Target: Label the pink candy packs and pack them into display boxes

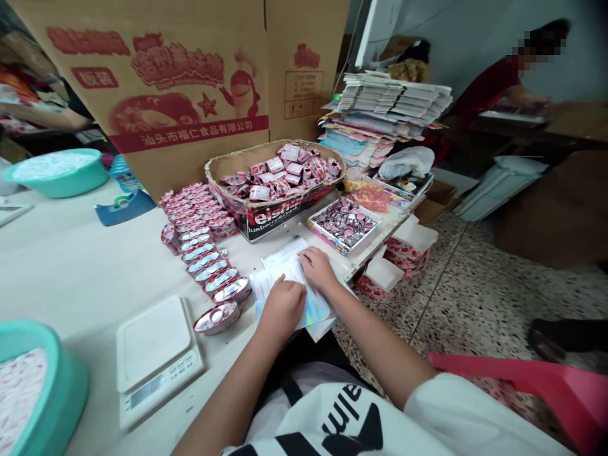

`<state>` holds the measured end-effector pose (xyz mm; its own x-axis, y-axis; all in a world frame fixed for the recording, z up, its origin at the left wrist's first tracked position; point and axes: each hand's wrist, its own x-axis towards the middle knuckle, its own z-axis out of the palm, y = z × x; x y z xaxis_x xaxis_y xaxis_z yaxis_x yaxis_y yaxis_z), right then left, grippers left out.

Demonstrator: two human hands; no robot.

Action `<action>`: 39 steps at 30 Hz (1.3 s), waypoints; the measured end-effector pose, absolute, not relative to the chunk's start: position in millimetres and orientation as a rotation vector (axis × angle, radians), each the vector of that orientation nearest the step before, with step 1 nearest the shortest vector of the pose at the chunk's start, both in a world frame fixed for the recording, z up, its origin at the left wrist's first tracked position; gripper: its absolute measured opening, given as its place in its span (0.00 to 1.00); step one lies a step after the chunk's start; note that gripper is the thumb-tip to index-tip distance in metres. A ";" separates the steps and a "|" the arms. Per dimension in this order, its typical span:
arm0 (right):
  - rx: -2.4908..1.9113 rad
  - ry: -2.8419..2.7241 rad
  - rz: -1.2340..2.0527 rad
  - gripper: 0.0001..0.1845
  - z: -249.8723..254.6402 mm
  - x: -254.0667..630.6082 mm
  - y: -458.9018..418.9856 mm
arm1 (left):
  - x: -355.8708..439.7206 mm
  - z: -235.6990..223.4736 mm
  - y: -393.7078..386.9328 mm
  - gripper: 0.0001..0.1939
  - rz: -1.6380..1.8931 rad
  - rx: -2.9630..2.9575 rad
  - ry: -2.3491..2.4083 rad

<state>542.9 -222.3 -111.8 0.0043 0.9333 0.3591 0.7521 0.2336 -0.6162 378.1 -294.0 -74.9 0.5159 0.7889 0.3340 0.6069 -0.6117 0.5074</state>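
"What are you working on?"
"A few glossy, iridescent sheets point(317, 309). They lie in front of me, at the near edge of the white table point(90, 272)."
"And your grip?"
"My left hand point(284, 305) is loosely curled on them, thumb raised. My right hand point(316, 269) is just beside it, bent over their far part. I can't tell whether either is clamped; most fingertips are hidden."
"Which step is this?"
"Straightening or folding, I'd judge from the pose; I can't say which."
"What would the next move call for?"
"A light, even hold, I think: they look thin and could slip off the edge. My left arm also needs care, with open-topped oval tins point(216, 316) and the digital scale point(156, 345) near it."
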 end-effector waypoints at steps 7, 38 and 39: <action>-1.463 -1.752 0.193 0.14 -97.2 541.9 -235.3 | 310.2 -25.1 -366.2 0.10 1.239 1.466 1.442; -1.103 -1.885 0.726 0.07 -49.9 387.4 -293.2 | 229.4 -35.0 -358.1 0.17 1.050 1.256 2.249; -1.098 -1.933 0.651 0.08 -50.8 386.2 -293.7 | 227.1 -36.2 -356.2 0.18 1.031 1.247 2.247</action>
